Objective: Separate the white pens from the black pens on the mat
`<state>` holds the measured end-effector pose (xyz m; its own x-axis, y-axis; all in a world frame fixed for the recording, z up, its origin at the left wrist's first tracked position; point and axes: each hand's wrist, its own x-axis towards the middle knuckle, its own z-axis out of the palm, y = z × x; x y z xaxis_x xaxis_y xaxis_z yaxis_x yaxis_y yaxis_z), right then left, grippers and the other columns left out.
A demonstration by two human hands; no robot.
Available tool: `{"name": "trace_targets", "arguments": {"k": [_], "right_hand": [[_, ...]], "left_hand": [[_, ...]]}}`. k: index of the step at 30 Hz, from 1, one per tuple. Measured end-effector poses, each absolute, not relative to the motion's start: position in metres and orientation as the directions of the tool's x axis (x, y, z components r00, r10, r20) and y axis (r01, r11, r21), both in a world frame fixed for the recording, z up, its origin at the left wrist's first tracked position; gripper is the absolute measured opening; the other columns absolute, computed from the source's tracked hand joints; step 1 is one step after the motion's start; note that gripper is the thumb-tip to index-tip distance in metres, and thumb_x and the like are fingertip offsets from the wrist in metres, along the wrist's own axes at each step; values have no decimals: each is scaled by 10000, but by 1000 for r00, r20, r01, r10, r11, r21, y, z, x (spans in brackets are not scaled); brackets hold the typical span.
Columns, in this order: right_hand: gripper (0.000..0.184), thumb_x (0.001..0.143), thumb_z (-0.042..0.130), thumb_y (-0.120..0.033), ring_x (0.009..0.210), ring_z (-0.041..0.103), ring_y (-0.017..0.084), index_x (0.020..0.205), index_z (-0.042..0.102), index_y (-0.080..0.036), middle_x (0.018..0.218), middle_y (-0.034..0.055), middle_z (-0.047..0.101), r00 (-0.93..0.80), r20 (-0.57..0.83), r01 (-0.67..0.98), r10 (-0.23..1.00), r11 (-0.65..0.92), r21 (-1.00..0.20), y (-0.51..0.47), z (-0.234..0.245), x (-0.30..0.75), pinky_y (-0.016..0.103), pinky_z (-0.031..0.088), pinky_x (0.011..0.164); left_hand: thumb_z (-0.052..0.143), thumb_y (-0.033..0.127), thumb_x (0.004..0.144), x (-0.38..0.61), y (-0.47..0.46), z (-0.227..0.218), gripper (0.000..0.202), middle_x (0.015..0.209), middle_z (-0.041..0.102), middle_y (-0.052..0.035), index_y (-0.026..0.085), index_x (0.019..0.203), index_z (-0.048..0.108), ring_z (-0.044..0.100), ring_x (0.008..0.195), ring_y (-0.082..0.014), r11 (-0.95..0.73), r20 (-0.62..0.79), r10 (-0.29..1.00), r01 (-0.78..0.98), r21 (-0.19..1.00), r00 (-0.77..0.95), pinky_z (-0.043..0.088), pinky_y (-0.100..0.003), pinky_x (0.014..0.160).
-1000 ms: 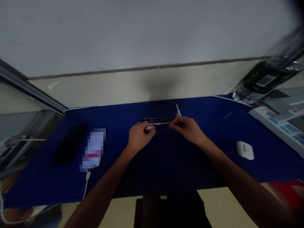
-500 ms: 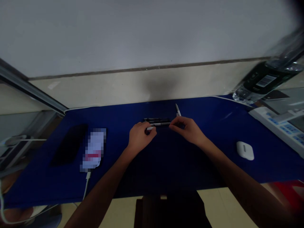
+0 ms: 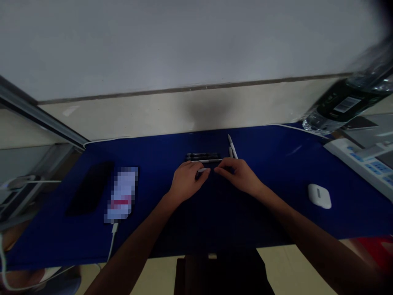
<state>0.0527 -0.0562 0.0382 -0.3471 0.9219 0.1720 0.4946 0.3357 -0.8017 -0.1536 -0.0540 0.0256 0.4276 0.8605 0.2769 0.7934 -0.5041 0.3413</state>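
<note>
Pinched between the thumb and fingers of my left hand [image 3: 187, 180] is a white pen [image 3: 202, 170], mostly covered by the hand. Just right of it, the thumb and index fingertip of my right hand [image 3: 238, 174] come together near the pen's end; whether they grip anything is too small to see. Beyond the hands, several dark pens [image 3: 202, 156] lie side by side, left to right. A white-and-grey pen [image 3: 210, 160] lies along their near side. Past my right hand, a slanted white pen [image 3: 232, 146] has a shorter-looking pen [image 3: 231, 153] against it, partly hidden.
On the blue desk mat [image 3: 215, 217], a dark phone [image 3: 89, 188] and a lit phone [image 3: 123, 192] with a charging cable lie left. At right are a white earbud case [image 3: 319, 196], a power strip [image 3: 365, 164] and a water bottle [image 3: 337, 102]. A wall [image 3: 138, 114] stands behind.
Both hands have come slightly nearer to me, the left also to the right, carrying its pen. More of the row of pens and the slanted white pens now shows.
</note>
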Motion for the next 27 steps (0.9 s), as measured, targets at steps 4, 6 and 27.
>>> {"name": "trace_targets", "arguments": {"k": [4, 6, 27], "right_hand": [[289, 911, 553, -433, 697, 594, 159, 800, 686, -201, 758, 26, 664, -361, 176, 478, 916, 344, -808, -53, 40, 58, 276, 412, 622], [366, 951, 464, -467, 718, 615, 168, 853, 694, -200, 786, 35, 682, -350, 140, 435, 926, 294, -851, -49, 41, 65, 277, 430, 628], [181, 903, 595, -331, 1040, 523, 303, 992, 732, -253, 1033, 91, 672, -282, 345, 848, 895, 401, -346, -33, 18, 86, 425, 380, 790]], "left_hand": [[463, 425, 959, -153, -54, 25, 337, 679, 590, -9, 200, 714, 511, 564, 706, -181, -522, 276, 851, 776, 353, 447, 398, -312, 700], [466, 421, 959, -153, -54, 26, 334, 683, 592, -9, 199, 715, 516, 562, 705, -178, -523, 280, 850, 770, 365, 445, 396, -310, 702], [457, 423, 962, -156, -53, 30, 353, 645, 582, -1, 198, 700, 528, 553, 679, -171, -489, 324, 863, 800, 347, 388, 398, -307, 673]]}}
